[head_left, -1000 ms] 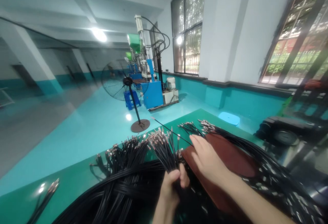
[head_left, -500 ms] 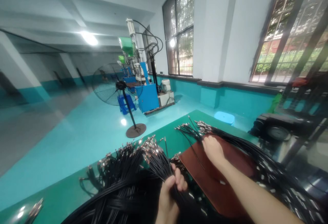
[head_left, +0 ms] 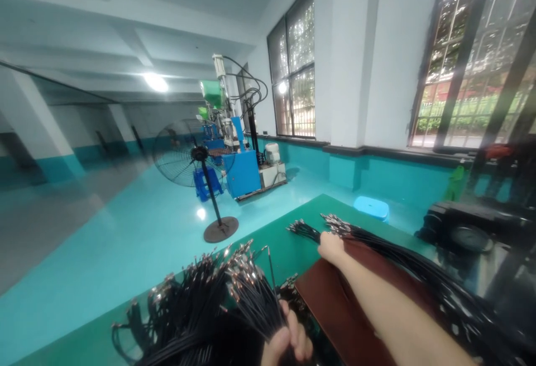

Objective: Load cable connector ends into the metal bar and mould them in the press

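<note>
My left hand (head_left: 290,339) is closed round a thick bundle of black cables (head_left: 255,299), whose coppery and silvery metal tips fan out up and to the left. One cable (head_left: 270,262) sticks up apart from it, bent at its top. Farther off, my right hand (head_left: 333,247) is closed on a thinner cable bundle (head_left: 307,230) with its metal tips facing left. Its fingertips are hidden. Beneath that forearm lies a reddish-brown sheet (head_left: 330,304). A long row of black cables (head_left: 389,246) runs beside it on the right.
A large heap of black cables (head_left: 184,304) covers the left part of the green table (head_left: 310,215). Beyond the table edge stand a pedestal fan (head_left: 220,229), a blue machine (head_left: 242,173) and a light-blue stool (head_left: 371,208). Dark equipment (head_left: 464,232) stands at the right.
My right hand has moved slightly left, and the cables in it, spread before, now lie closer together. My left hand still grips its bundle. The view has tilted up a little.
</note>
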Action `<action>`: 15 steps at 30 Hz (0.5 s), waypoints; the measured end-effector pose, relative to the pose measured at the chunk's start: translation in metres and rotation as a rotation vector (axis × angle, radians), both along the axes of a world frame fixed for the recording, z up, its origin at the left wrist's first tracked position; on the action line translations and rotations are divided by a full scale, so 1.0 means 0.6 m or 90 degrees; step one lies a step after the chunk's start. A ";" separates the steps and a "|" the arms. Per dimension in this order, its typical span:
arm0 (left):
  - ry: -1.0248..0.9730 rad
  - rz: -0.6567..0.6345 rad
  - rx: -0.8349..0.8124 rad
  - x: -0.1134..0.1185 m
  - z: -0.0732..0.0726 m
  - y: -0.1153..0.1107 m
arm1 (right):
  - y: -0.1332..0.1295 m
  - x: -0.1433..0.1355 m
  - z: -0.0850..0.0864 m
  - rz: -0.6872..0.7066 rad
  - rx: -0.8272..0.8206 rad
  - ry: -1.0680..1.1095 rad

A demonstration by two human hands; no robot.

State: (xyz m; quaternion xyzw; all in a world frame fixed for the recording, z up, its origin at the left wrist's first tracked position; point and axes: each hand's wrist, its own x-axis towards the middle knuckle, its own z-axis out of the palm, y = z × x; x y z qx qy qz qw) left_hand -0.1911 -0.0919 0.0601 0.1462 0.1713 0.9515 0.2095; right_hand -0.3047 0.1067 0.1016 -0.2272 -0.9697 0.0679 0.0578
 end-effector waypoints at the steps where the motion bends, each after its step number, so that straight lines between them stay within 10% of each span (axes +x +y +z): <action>1: 0.009 0.008 -0.004 0.000 0.003 -0.002 | 0.004 0.005 0.018 0.025 -0.006 0.002; 8: -0.152 0.104 -0.014 0.001 0.038 -0.011 | -0.049 0.186 0.122 0.242 0.009 0.134; 15: -0.220 0.131 -0.074 0.049 0.094 -0.003 | -0.128 0.316 0.053 0.320 0.129 0.210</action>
